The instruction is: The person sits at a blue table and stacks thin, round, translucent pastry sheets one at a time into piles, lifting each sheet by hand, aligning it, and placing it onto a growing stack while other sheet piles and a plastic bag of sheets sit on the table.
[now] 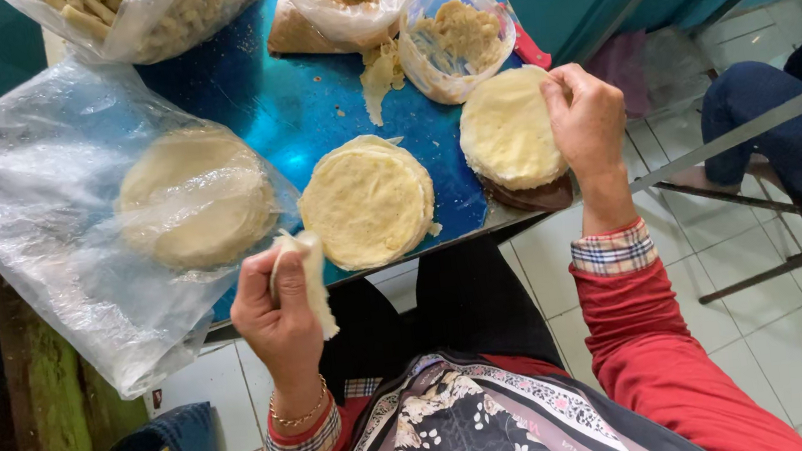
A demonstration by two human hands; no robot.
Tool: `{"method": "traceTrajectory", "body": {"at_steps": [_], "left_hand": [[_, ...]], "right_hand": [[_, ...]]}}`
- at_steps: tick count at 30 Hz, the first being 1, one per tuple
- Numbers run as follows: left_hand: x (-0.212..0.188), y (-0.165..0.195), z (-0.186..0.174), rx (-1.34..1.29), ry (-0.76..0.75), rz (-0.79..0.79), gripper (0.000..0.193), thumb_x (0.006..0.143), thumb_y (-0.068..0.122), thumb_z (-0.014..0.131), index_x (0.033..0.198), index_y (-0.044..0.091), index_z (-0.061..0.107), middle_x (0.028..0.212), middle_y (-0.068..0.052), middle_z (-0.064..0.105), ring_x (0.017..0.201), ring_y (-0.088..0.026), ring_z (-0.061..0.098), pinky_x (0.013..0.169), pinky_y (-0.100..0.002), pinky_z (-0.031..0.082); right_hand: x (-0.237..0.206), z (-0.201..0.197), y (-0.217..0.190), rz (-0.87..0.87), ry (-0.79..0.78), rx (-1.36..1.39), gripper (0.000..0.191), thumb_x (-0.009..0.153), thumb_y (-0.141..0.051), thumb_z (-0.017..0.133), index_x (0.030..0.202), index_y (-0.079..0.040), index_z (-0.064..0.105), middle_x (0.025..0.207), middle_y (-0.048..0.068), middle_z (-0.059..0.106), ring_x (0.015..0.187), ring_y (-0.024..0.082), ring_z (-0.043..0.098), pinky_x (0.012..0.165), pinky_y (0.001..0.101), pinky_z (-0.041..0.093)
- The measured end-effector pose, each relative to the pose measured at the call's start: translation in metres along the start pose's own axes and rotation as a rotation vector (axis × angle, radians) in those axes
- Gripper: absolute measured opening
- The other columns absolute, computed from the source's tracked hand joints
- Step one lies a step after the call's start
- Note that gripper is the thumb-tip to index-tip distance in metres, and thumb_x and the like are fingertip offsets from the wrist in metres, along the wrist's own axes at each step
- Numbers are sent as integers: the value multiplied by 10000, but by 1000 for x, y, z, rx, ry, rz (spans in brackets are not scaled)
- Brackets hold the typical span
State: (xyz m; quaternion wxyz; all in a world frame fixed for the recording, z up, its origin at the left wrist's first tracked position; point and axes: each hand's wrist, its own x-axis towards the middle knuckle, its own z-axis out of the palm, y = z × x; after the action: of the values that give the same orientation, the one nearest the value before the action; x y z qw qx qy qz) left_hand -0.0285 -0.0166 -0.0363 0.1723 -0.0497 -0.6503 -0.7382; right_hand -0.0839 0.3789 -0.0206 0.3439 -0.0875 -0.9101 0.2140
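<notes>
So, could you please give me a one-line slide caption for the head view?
Left hand holds a folded wrapper; right hand rests on a round wrapper stack on the blue table.

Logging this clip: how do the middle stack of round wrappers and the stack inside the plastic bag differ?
The middle stack lies bare on the blue table; the bagged stack is under clear plastic. The middle one looks yellower and sharp, the bagged one paler and hazy. Both are flat, round piles.

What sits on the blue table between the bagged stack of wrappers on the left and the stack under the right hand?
In the head view, a third uncovered stack of round wrappers lies between the bagged stack and the stack that the right hand touches.
</notes>
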Motion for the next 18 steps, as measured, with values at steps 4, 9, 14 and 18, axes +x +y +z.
{"method": "traceTrajectory", "body": {"at_steps": [4,9,14,18], "left_hand": [[0,6,8,-52,-112,13,116,1066,117,629,1054,4,654,874,71,629,743,18,471,615,-170,369],[-1,13,20,-59,-174,-2,106,1083,96,656,1049,-1,680,807,70,568,712,18,421,607,-157,316],[1,20,37,-98,-327,-19,124,1077,98,627,1069,-11,686,914,21,698,780,0,541,662,-171,425],[13,21,62,-319,-579,-222,191,1077,144,618,1162,-11,688,1014,-5,715,891,-30,610,760,-192,488]], "right_hand": [[-5,1,1,-44,33,-28,129,1003,-144,761,1085,-57,712,947,151,728,836,318,716,732,421,553],[-13,-1,-5,-16,73,-161,379,931,-134,822,1267,-62,662,981,132,620,882,331,658,749,467,523],[-23,-15,-26,-169,213,-311,381,892,-150,848,1220,-94,662,1081,127,586,972,318,629,794,422,526],[-42,-29,-56,85,57,95,235,1011,-250,793,1197,-117,738,1172,65,658,1047,253,610,792,343,501]]}}
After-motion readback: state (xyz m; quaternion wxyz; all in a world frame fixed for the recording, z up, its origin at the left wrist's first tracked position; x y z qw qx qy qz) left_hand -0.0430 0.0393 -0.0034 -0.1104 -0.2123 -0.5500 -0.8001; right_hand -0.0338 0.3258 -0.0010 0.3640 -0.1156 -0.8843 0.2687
